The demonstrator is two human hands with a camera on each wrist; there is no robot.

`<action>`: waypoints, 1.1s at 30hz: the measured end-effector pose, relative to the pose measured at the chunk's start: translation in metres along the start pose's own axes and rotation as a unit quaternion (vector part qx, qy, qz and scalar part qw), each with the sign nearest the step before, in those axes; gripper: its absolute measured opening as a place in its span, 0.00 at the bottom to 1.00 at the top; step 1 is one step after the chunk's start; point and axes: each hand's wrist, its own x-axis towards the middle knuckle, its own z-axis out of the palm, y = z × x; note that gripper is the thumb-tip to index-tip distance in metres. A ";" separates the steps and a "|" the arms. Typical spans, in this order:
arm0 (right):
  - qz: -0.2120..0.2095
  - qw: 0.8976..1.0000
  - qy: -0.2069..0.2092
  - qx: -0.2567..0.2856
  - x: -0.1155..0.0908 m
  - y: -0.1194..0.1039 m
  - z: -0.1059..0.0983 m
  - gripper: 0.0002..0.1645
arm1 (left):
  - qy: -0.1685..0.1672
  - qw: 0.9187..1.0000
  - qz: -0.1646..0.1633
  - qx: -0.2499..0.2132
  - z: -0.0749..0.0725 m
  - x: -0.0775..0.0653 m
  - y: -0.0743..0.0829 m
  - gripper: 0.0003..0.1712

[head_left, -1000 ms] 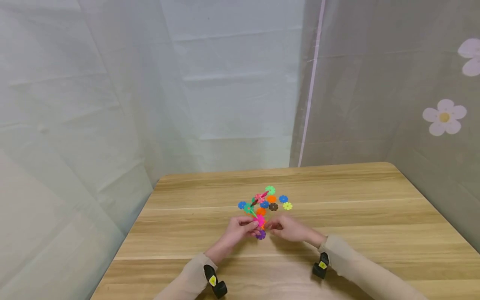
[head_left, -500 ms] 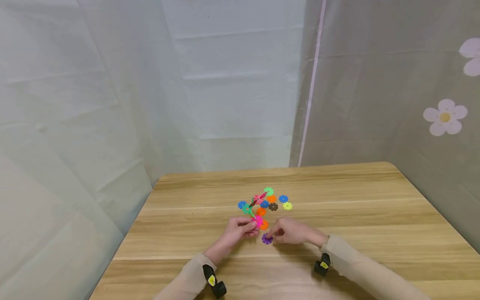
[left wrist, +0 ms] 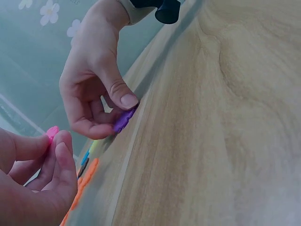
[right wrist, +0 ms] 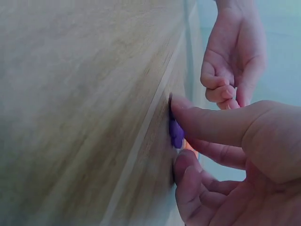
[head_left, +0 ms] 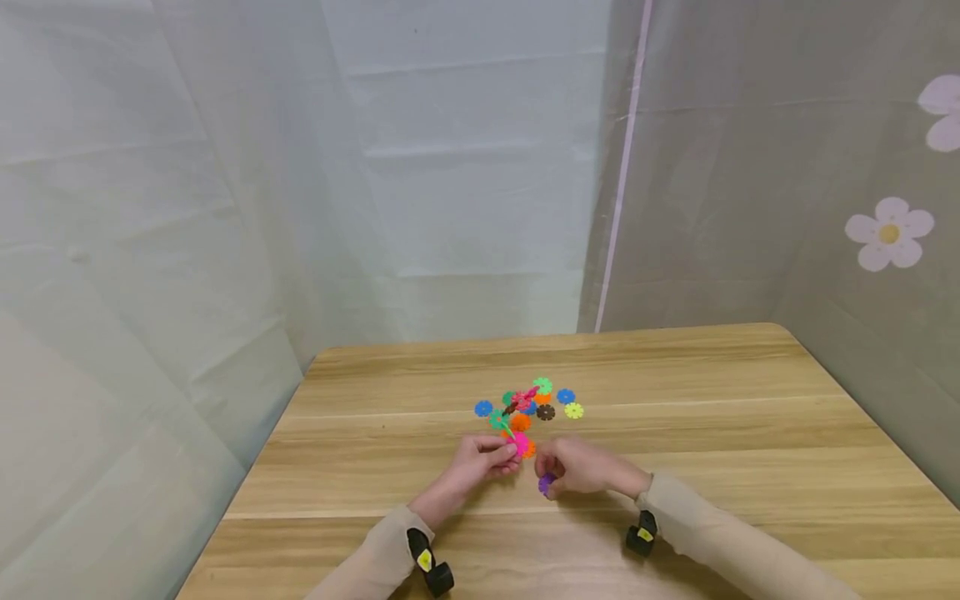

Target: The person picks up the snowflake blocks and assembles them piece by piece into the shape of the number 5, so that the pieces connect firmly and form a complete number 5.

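My left hand (head_left: 480, 457) pinches a bright pink snowflake disc (head_left: 520, 444) between thumb and fingers. That disc sits at the near end of a joined chain, with a teal disc (head_left: 498, 419), a brown one (head_left: 511, 409), a pinkish-red one (head_left: 521, 401) and a light green one (head_left: 542, 385) at the far end. To its right, low over the wooden table, my right hand (head_left: 581, 467) holds a purple snowflake disc (head_left: 547, 484) by its edges. In the left wrist view the thumb and a finger grip the purple disc (left wrist: 124, 120), close to the tabletop.
Several loose discs lie beyond the hands: a blue one (head_left: 483, 408), an orange one (head_left: 521, 422), a dark brown one (head_left: 545, 412), a yellow one (head_left: 573, 411) and another blue one (head_left: 566, 396). An orange disc (head_left: 530, 450) lies partly behind the pink one.
My right hand has drawn the purple disc across the table, right and toward me, away from the left hand, and now pinches it. The left hand keeps its hold; the chain shifts slightly.
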 end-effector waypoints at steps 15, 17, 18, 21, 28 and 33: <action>0.015 0.992 0.037 0.122 -0.007 0.001 0.003 0.10 | 0.001 1.000 -0.012 -0.007 0.002 0.000 -0.001 0.18; 0.010 0.991 0.062 0.117 -0.008 0.002 0.003 0.08 | 0.001 1.000 -0.010 -0.008 0.002 0.000 -0.001 0.18; 0.007 0.991 0.074 0.115 -0.007 0.002 0.003 0.07 | 0.001 1.000 -0.011 -0.009 0.003 0.001 -0.001 0.18; 0.002 0.988 0.104 0.115 -0.007 0.002 0.003 0.05 | 0.004 1.000 -0.008 -0.006 0.003 0.001 -0.001 0.17; 0.002 0.981 0.149 0.127 -0.006 -0.004 0.003 0.05 | 0.018 1.000 -0.006 -0.009 0.006 0.002 0.000 0.18; 0.006 0.977 0.172 0.129 -0.007 -0.007 0.004 0.06 | 0.023 1.000 0.000 -0.011 0.009 0.001 0.002 0.17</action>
